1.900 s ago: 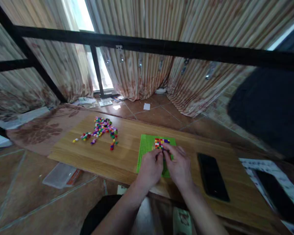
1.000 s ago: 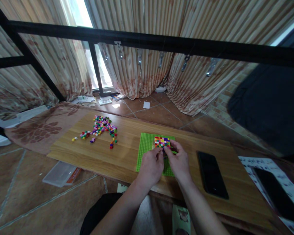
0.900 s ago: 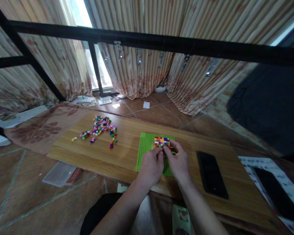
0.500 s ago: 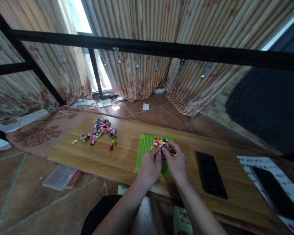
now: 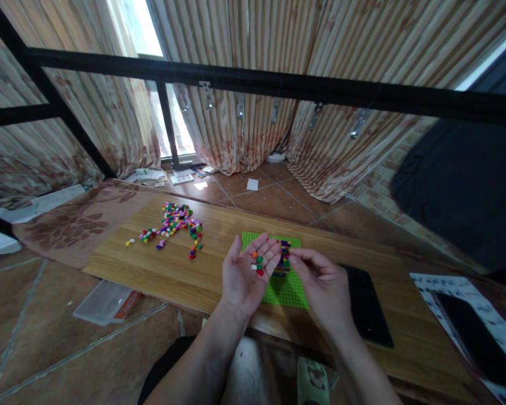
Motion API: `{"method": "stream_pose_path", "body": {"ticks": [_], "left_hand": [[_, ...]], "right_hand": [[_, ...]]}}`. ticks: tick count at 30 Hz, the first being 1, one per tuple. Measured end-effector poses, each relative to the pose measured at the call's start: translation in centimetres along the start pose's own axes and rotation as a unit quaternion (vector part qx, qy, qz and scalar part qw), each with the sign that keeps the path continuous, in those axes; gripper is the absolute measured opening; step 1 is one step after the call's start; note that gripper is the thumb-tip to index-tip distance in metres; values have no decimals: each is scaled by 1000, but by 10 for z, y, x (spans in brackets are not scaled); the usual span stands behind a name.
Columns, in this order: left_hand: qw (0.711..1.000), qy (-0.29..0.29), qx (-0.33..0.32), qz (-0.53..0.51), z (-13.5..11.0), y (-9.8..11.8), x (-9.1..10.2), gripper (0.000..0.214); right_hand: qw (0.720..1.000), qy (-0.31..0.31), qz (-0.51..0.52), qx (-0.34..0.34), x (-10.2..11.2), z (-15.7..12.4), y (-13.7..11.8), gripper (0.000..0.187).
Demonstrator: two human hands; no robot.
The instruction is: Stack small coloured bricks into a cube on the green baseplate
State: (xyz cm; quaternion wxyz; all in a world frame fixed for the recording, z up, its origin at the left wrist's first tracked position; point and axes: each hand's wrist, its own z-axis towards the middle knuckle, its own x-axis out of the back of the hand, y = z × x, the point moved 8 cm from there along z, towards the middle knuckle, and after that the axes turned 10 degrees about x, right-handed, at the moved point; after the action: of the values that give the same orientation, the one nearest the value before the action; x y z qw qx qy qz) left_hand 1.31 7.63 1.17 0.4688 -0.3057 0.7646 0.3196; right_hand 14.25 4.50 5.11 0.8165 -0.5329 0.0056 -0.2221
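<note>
Half a second ago both hands were pressing at the brick patch [image 5: 284, 256] on the green plate [image 5: 287, 290]; now I'm lifting them off it. I'm turning my left hand [image 5: 245, 277] palm up, fingers spread flat, with a few loose bricks [image 5: 258, 263] lying on it. I'm holding my right hand [image 5: 322, 284] just beside it, loosely open, nothing visible in it. Placing looks paused while I'm checking the palm. The patch is sitting just behind my left fingers, near the desk's [image 5: 172, 275] near edge. The pile [image 5: 174, 222] is lying well apart, toward the far left corner.
</note>
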Motion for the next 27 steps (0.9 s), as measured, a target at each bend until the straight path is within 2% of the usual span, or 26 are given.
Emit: {"method": "stream_pose_path", "body": {"ticks": [2, 4, 9, 12, 17, 20, 24, 27], "left_hand": [[1000, -23, 2, -7, 0, -1, -3, 51], [999, -41, -1, -6, 0, 0, -5, 54], [998, -52, -14, 31, -1, -2, -8, 55], [997, -45, -20, 59, -2, -3, -9, 55], [998, -42, -23, 44, -1, -2, -10, 53], [999, -10, -13, 45, 2, -2, -3, 48], [993, 68, 16, 99, 4, -9, 14, 24], [985, 55, 70, 151, 4, -21, 16, 14]], "right_hand": [[997, -80, -11, 18, -15, -5, -13, 16], [991, -126, -33, 26, -24, -9, -22, 15], [981, -142, -129, 23, -36, -17, -27, 9], [977, -147, -150, 31, -41, -19, -27, 9], [980, -140, -133, 41, -36, -16, -26, 14], [986, -113, -110, 54, -28, -11, -24, 14], [993, -66, -66, 70, -17, -6, -20, 14], [994, -28, -63, 81, -9, -2, -18, 13]]}}
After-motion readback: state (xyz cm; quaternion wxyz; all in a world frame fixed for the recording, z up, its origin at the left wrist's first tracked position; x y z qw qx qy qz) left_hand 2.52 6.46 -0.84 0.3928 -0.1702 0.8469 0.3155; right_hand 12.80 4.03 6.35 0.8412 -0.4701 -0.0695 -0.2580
